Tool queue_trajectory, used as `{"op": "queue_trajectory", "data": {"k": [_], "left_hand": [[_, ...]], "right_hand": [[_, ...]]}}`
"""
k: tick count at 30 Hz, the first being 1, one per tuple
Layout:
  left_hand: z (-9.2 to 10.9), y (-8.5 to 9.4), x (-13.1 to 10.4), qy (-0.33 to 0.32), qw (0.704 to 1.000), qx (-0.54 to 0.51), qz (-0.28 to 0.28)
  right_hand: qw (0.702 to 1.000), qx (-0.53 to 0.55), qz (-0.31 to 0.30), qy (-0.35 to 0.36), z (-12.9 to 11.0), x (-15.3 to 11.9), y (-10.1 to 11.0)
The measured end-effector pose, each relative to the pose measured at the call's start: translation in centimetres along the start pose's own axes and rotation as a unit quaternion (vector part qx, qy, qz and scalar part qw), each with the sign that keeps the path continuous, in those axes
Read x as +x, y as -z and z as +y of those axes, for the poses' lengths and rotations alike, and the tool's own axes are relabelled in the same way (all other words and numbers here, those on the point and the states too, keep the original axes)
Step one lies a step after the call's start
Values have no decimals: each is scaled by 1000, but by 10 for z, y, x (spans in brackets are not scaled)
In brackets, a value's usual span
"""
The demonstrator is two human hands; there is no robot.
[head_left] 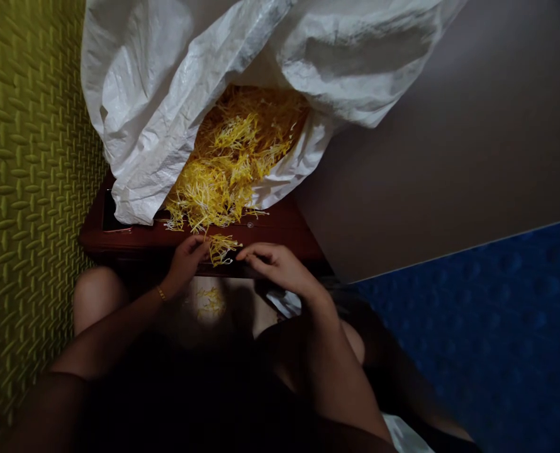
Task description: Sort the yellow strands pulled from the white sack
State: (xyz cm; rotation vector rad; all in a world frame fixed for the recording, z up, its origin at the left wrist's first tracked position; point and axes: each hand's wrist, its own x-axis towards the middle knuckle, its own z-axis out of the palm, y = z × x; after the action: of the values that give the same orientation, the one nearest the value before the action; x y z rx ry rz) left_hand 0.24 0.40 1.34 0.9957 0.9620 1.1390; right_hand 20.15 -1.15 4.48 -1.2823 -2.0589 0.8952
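Observation:
Between the thumb and fingers of my left hand (189, 261) is a small bunch of thin yellow strands (222, 246) with pale tips. It fans out toward the right. My right hand (280, 264) sits just beside the tips, its thumb and forefinger pinched together; anything between them is too small to make out. Behind both hands, a large heap of the same yellow and white strands (228, 170) spills from the mouth of a white woven sack (157, 113) onto a dark red table (280, 233).
A dark phone (114, 211) lies at the table's left edge, partly under the sack. Loose strands (209, 302) lie on the floor below. A yellow textured surface (25, 157) rises at left, a grey panel (426, 163) at right, with a blue studded surface (487, 327) below it.

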Motion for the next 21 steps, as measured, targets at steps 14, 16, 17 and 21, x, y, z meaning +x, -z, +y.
{"op": "queue_trajectory", "data": {"k": [14, 16, 17, 21], "left_hand": [[-3, -4, -1, -68, 990, 117, -29], [-3, -5, -2, -69, 989, 124, -36], [-3, -5, -3, -69, 989, 127, -39], [-3, -3, -5, -76, 984, 152, -54]], "right_hand": [[977, 29, 212, 22, -18, 11, -28], [982, 90, 167, 10, -20, 14, -36], [980, 121, 155, -6, -19, 15, -39], [966, 187, 173, -50, -7, 18, -42]]}}
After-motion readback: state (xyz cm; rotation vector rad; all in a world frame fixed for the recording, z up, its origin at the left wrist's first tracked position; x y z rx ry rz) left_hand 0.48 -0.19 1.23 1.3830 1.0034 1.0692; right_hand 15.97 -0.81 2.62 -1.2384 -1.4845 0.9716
